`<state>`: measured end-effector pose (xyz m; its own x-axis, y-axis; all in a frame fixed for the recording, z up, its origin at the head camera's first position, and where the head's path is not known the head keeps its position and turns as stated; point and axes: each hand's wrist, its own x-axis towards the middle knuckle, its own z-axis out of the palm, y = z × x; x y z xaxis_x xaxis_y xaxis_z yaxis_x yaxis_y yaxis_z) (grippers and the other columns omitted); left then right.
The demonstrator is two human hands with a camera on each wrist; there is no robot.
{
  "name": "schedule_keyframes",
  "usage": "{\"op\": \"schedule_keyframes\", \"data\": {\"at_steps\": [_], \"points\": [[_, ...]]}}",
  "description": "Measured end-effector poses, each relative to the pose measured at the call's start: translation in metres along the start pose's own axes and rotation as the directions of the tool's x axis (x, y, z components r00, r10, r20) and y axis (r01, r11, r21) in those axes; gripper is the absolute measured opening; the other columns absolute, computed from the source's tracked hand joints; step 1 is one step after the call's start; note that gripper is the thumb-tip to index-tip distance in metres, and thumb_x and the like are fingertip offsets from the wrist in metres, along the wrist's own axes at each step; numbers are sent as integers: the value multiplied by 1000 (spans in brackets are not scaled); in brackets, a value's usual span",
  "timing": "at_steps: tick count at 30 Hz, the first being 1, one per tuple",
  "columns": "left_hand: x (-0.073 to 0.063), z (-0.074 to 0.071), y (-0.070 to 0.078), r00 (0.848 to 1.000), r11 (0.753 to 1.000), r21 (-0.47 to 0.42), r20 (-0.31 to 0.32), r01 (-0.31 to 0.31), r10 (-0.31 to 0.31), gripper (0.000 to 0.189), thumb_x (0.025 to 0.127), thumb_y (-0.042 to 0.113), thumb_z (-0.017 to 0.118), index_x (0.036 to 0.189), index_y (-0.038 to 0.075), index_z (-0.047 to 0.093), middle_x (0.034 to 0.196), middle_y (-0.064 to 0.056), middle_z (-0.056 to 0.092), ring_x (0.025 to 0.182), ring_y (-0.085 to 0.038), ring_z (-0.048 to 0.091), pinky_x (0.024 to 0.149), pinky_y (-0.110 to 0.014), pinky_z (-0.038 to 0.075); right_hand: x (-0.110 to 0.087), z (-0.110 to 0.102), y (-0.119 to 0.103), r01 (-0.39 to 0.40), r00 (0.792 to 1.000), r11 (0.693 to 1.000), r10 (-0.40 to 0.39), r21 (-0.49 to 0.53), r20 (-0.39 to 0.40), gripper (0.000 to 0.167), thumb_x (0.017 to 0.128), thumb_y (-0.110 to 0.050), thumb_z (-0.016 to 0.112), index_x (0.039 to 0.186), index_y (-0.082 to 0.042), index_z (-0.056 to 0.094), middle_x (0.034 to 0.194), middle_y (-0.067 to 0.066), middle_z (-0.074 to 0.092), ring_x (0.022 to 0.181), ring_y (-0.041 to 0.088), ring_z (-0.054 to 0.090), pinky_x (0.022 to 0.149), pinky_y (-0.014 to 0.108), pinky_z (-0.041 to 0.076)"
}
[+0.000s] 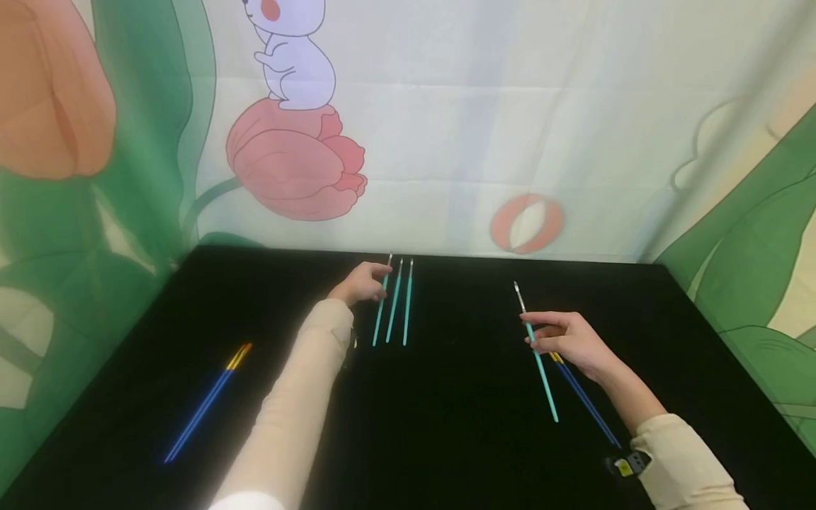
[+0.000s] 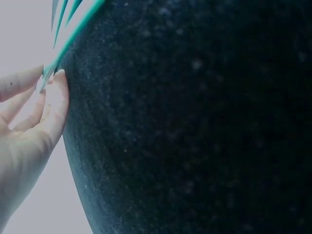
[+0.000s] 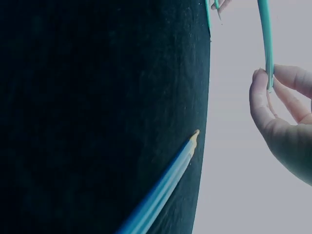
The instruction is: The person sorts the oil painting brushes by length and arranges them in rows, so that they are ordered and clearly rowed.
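Observation:
Near the back of the black table, my left hand [image 1: 365, 282] pinches the upper part of a thin turquoise paintbrush [image 1: 380, 319], the leftmost of three. Its handle [image 2: 75, 34] runs up from between thumb and fingers in the left wrist view. Just right of it lie a second turquoise paintbrush [image 1: 394, 301] and a third [image 1: 408, 304], tips toward the back. On the right side, my right hand [image 1: 571, 341] holds another turquoise paintbrush [image 1: 543, 379] between thumb and fingers, raised off the table in the right wrist view [image 3: 266, 34], its pale tip pointing away.
Blue paintbrushes [image 1: 586, 400] with yellow ferrules lie under and beside my right hand. Another set of blue paintbrushes [image 1: 204, 411] lies at the left of the black table [image 1: 459, 439]. A printed curtain [image 1: 433, 142] with flowers hangs behind and at both sides.

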<state>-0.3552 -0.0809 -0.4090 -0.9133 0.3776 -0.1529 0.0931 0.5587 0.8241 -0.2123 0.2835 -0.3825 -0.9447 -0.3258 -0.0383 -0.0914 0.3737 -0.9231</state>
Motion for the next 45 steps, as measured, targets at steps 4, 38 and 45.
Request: {"op": "schedule_keyframes", "data": {"at_steps": [4,38,45], "points": [[-2,3,2,1000,1000,3,1,4,-4,56,83,-3,55,137,5,39,139,-14,38,104,-27,53,88,-39,47,3,4,-3,11,1000,1000,-11,1,5,43,84,5,54,125,11,46,108,35,52,95,38,58,74,29,53],[7,3,-3,997,996,48,34,69,-71,59,83,2,59,138,12,40,142,-9,36,112,-26,50,97,-45,39,61,44,-25,30,1000,994,-30,106,4,42,83,8,57,125,8,49,114,33,52,98,37,59,77,32,53],[4,2,-4,996,994,77,38,72,-75,58,84,2,58,138,9,38,141,-11,36,123,-29,41,99,-45,36,72,53,-28,15,1000,991,-16,133,7,43,82,8,57,125,8,48,116,34,51,98,34,60,78,31,53]]}}
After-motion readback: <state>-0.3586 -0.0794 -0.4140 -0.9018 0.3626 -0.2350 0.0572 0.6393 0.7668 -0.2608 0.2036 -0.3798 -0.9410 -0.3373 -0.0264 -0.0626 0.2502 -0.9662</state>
